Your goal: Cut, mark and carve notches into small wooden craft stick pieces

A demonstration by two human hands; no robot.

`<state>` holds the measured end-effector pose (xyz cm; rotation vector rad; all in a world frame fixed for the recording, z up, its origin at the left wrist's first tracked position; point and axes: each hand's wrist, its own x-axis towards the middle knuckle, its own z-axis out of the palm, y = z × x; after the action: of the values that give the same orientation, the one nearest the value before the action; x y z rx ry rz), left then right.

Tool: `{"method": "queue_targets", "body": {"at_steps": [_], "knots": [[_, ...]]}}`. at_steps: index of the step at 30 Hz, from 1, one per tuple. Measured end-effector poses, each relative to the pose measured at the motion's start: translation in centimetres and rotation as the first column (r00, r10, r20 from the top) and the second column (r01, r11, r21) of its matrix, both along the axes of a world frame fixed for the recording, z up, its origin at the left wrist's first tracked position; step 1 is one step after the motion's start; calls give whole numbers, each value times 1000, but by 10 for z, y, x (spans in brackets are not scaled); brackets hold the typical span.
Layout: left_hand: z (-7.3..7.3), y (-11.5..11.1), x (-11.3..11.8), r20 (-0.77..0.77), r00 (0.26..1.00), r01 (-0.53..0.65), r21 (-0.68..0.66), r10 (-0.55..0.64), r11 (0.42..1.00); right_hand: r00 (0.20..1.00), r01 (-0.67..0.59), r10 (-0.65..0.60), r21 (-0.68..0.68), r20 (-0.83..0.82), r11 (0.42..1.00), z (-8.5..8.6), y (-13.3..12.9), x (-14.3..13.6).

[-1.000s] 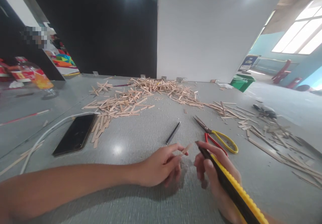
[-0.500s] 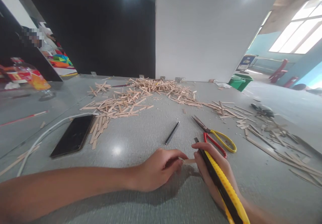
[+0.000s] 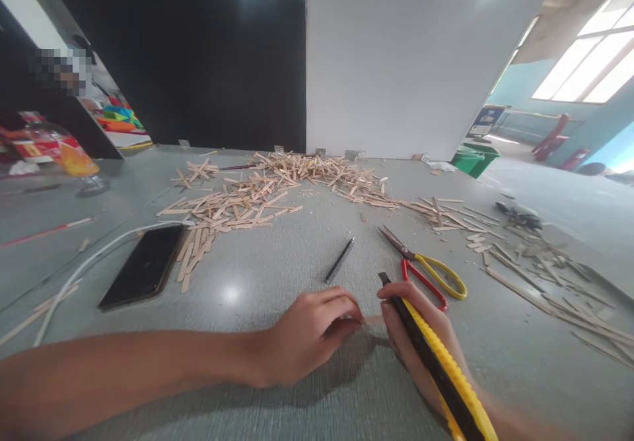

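Note:
My left hand pinches one end of a small flat wooden stick just above the grey table. The stick's other end reaches to the fingers of my right hand, which partly hide it. Wrapped in my right hand is a yellow and black utility knife, its short blade pointing up and away from me. Past the knife lies a pair of scissors with one red and one yellow handle, blades slightly apart. A dark pen rests beyond my left hand.
Loose wooden sticks are heaped along the back and left, with more strips strewn at the right. A black phone lies at the left beside a white cable. A bottle stands far left. Black and white panels rise behind.
My left hand's fingers have closed further over the end of the stick, and the hand has shifted slightly. My right hand with the utility knife stays almost in place.

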<state>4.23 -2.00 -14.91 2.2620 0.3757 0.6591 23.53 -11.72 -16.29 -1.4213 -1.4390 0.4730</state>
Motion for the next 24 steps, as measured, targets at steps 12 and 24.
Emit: {"method": "queue_targets", "body": {"at_steps": [12, 24], "knots": [[-8, 0, -1, -7, 1000, 10, 76, -9, 997, 996, -53, 54, -27, 70, 998, -1, -3, 0], [-6, 0, -1, -143, 988, 69, 112, -52, 991, 988, -87, 78, 67, 131, 994, -1, 2, -1]]}}
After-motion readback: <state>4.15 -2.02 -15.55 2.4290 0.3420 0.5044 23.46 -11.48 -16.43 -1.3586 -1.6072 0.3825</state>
